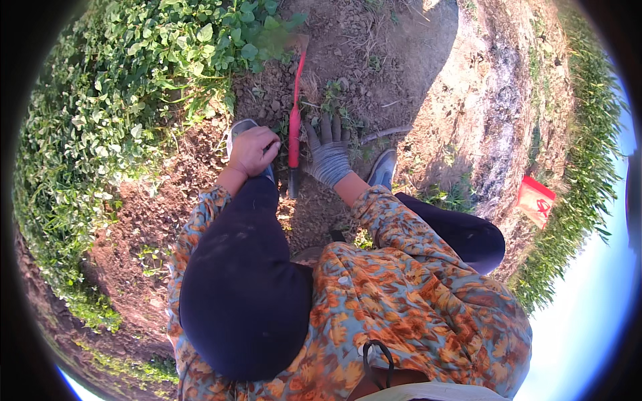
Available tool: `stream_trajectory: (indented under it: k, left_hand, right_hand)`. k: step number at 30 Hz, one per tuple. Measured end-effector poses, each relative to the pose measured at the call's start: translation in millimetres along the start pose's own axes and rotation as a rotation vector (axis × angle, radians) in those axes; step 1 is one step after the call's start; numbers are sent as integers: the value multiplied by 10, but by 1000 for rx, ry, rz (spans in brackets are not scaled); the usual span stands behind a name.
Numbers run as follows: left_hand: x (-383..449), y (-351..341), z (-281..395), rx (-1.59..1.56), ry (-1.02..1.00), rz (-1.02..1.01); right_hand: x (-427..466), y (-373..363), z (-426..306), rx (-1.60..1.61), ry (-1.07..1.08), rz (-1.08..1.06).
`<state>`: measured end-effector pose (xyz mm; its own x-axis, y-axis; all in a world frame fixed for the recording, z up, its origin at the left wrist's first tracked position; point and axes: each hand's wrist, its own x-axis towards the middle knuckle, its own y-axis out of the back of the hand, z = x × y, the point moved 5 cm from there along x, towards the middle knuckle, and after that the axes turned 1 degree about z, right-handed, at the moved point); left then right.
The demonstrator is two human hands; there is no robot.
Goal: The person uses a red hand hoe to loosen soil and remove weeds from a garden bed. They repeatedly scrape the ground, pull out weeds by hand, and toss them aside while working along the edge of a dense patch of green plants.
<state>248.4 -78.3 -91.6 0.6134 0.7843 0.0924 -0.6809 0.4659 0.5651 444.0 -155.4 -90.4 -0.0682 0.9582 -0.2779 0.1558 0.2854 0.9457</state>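
Note:
My left hand [253,149] is bare, loosely curled and resting at my knee above one shoe, with no object visible in it. On my right hand [328,150] is a grey knit work glove; its fingers are spread, palm down, at the edge of a small heap of pulled weeds [335,103] on the soil. Between the two hands lies a long-necked hand tool [294,133] with a red shaft and a black grip end, its far end by the leafy plants. Neither hand touches it. The underside of the gloved hand is hidden.
Dense leafy green plants [125,85] fill the left side. A dry stick [386,134] lies right of the weeds. My shoes [383,169] flank the work spot. Farther right are sunlit dry ground, a red-and-white bag [536,200] bearing writing, and a strip of tall plants [592,130].

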Motion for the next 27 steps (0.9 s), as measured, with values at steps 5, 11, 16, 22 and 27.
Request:
stream_trajectory:
  k: [5,11,16,22,27]
  left_hand:
    - [-10,-8,-9,-3,2,-3]
    - [-7,-11,-12,-17,1,10]
    - [44,-34,3,-31,-20,6]
    - [-9,-38,-34,-23,-1,2]
    - [25,-38,-31,-25,-4,-6]
  right_hand:
    - [482,138,432,32,136,18]
    - [623,437,1965,351,-238,52]
    - [228,246,2510,360,-398,17]
    - [-378,194,899,91,-323,-207]
    - [-255,-112,1085,-13,-375,13]
